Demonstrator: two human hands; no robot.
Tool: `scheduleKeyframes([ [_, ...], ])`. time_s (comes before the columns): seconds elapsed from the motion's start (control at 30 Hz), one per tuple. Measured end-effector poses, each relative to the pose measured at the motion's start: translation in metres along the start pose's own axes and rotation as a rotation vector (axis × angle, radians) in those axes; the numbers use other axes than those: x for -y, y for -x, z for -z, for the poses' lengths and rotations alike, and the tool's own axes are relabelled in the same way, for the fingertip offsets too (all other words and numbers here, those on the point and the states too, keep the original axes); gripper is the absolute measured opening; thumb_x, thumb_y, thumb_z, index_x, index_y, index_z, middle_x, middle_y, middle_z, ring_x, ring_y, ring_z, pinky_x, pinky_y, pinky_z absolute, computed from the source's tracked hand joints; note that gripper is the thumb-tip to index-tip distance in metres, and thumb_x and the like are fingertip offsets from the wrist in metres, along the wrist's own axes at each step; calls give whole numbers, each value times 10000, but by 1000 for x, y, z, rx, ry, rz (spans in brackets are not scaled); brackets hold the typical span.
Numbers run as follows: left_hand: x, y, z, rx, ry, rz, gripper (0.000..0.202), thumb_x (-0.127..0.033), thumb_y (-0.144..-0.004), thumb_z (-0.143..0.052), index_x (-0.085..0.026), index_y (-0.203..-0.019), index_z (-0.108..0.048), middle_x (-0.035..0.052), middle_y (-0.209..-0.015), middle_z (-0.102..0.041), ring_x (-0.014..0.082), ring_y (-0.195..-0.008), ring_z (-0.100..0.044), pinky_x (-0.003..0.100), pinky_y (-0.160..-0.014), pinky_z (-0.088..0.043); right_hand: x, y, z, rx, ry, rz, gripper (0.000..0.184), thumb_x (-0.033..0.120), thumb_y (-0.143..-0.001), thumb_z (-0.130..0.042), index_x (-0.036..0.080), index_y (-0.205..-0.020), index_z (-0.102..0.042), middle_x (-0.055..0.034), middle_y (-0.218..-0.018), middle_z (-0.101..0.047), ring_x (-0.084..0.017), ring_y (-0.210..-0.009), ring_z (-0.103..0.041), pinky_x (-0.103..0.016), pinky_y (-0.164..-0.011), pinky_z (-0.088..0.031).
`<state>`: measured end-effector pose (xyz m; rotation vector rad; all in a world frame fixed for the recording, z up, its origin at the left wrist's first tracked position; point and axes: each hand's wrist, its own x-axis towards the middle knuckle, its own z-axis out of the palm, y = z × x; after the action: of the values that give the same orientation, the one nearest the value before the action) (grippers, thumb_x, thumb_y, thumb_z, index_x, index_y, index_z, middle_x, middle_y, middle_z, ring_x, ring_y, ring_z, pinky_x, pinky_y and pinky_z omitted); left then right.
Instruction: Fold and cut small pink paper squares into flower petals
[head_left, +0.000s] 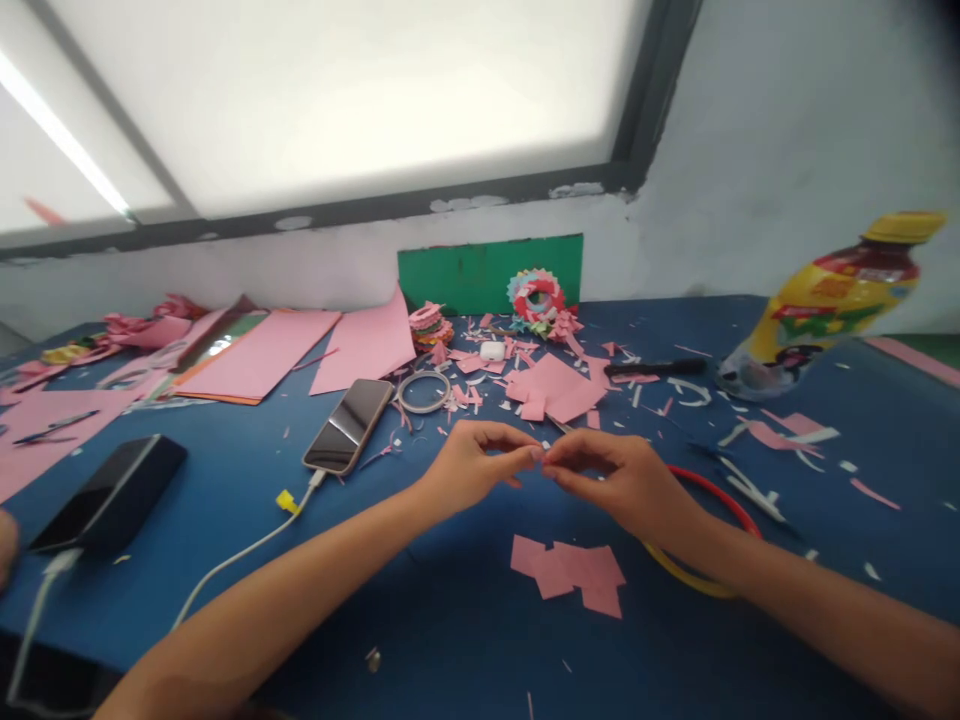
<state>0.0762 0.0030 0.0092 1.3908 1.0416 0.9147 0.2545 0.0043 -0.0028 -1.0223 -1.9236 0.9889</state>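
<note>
My left hand (480, 465) and my right hand (622, 475) meet fingertip to fingertip above the blue table. Both are closed in a pinch around a tiny bit too small to make out. Below them lie several small pink paper squares (574, 572), partly overlapping. Under my right forearm, a red and yellow ring (705, 590) shows in part. Just beyond the hands is a heap of larger pink paper pieces (559, 385).
A phone (349, 428) on a white cable and a dark power bank (112, 495) lie left. Pink sheets (259, 352) are at the back left. A grey ring (424, 392), a folded-paper wreath (536, 298), a yellow bottle (832, 305) and many paper scraps surround the hands.
</note>
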Motion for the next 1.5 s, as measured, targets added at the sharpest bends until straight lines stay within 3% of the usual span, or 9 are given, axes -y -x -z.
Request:
scheduleKeyframes([
  [0.2,4,7,-6,-54,196,106,299,-321,-546,-766,-119,-750,-683,19,-666,-625,117,-628,-574,224,-556,-491,5,1,-3,7,69,-30,156,360,-776,-569,207,-751,-592,-23,-696,-646,-162,-647,-617,-273,-613,-524],
  [0.4,22,13,-9,-74,375,220,332,-370,-525,-769,-122,-737,-706,32,-657,-652,135,-647,-591,256,-613,-479,5,2,-11,18,80,-57,173,389,-755,-574,219,-724,-590,-26,-686,-657,-190,-644,-636,-297,-611,-542],
  [0.63,30,14,-9,-121,407,258,324,-351,-511,-771,-115,-725,-716,30,-639,-643,121,-616,-567,258,-615,-479,-2,2,-14,10,116,-80,208,420,-767,-561,220,-710,-580,-27,-685,-652,-194,-653,-639,-280,-618,-537],
  [0.87,31,16,-12,-208,404,217,248,-320,-524,-764,-128,-675,-716,11,-589,-617,108,-581,-543,240,-607,-460,-1,1,-15,42,142,-110,215,423,-774,-544,223,-726,-608,-31,-721,-673,-211,-681,-651,-286,-633,-530],
  [1.13,21,21,-11,-256,208,47,144,-263,-629,-703,-130,-681,-720,32,-663,-611,120,-588,-550,242,-575,-456,-2,0,-13,115,123,-114,300,446,-805,-480,216,-751,-664,-28,-746,-688,-191,-682,-644,-245,-611,-505],
  [1.33,13,29,-9,-226,39,-64,112,-223,-684,-658,-134,-705,-723,37,-687,-627,117,-637,-560,198,-544,-414,2,3,-15,145,117,-46,265,376,-817,-463,204,-677,-608,10,-643,-610,-137,-616,-584,-200,-577,-461],
  [1.5,7,34,-8,-115,-51,-114,141,-211,-684,-651,-106,-742,-725,54,-704,-628,105,-601,-551,180,-499,-402,1,11,-18,130,110,12,264,341,-821,-436,190,-638,-551,9,-600,-552,-132,-584,-549,-210,-564,-449],
])
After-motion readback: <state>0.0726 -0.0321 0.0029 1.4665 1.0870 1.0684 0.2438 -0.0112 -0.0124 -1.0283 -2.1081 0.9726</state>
